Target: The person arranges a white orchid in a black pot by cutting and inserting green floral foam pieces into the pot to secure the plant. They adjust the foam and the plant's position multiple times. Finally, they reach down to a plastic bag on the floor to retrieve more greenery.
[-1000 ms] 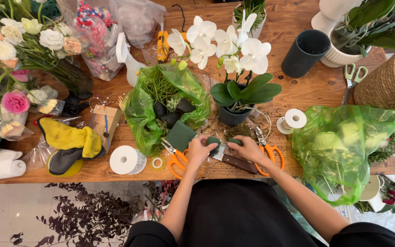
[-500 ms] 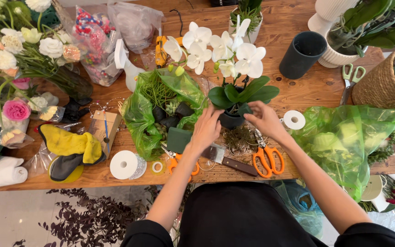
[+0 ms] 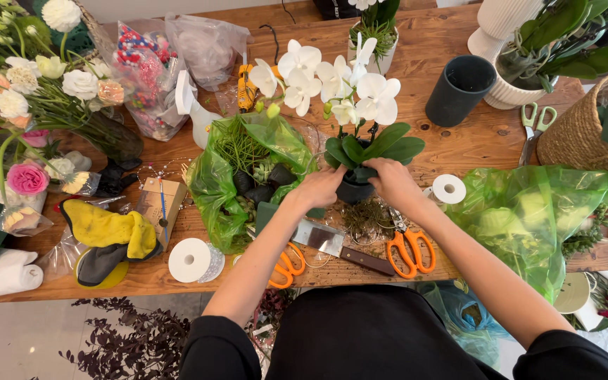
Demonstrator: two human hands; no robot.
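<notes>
Head view: both hands are on a small dark pot [image 3: 352, 188] near the middle of the wooden worktop [image 3: 459, 134]. The left hand [image 3: 320, 187] is on the left side of the pot and the right hand [image 3: 393, 181] is on the right side. The fingers of both hands are curled round the pot and press on it. A white flower plant [image 3: 332, 84] with big green leaves stands in the pot.

Just left of the pot lies an open green bag [image 3: 212, 186] with little plants in it. Near the person, below the pot, lie a flat knife [image 3: 350, 251] and two orange scissors [image 3: 408, 250], one on each side of it. A white tape roll [image 3: 449, 188] sits just right of the right hand. A tall dark cup [image 3: 459, 89] stands far on the right. Another green bag [image 3: 529, 218] lies at the right. At the left are yellow gloves [image 3: 110, 232] and bunches of flowers [image 3: 15, 91].
</notes>
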